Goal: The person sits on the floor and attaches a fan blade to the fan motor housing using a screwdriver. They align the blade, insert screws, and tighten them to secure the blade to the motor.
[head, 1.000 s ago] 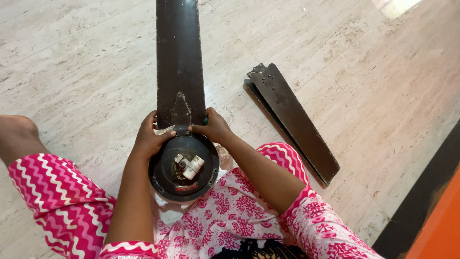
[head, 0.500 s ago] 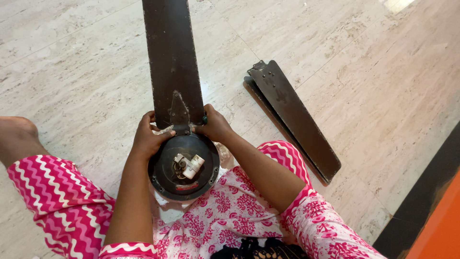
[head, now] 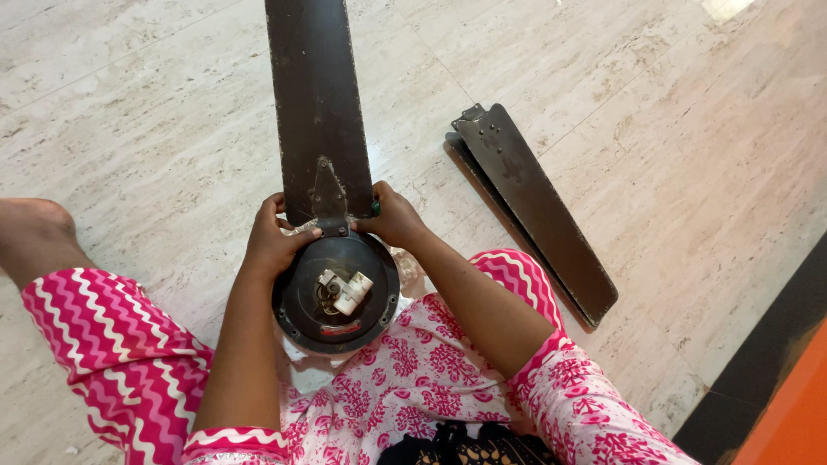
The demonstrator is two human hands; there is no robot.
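Taking the round motor housing (head: 338, 293) in the lap as my landmark, I read the scene from its left side across. To its far left a bare foot (head: 30, 226) rested on the pale stone floor (head: 155, 112), with a pink zigzag trouser leg (head: 103, 344) between foot and housing. My left hand (head: 274, 241) sat at the housing's upper left rim, fingers curled around the edge and the thumb pressed onto the bracket where the blade joins; compared with a second ago it had barely shifted its hold. The attached fan blade (head: 319, 103) ran straight up and away from the housing's top, and over the last second its far end had swung slightly, first leaning left, then coming back nearer upright, so I judged the joint was being worked or seated rather than left idle. In the housing's centre the white connector block (head: 345, 291) with its wires lay exposed, unchanged. My right hand (head: 394, 217) was closed at the housing's upper right, fingers wrapped tight against the blade root with something small and green (head: 376, 207) showing at its edge; I could not tell what that was. Further right of the housing, two loose blades (head: 534, 211) lay stacked on the floor, untouched.
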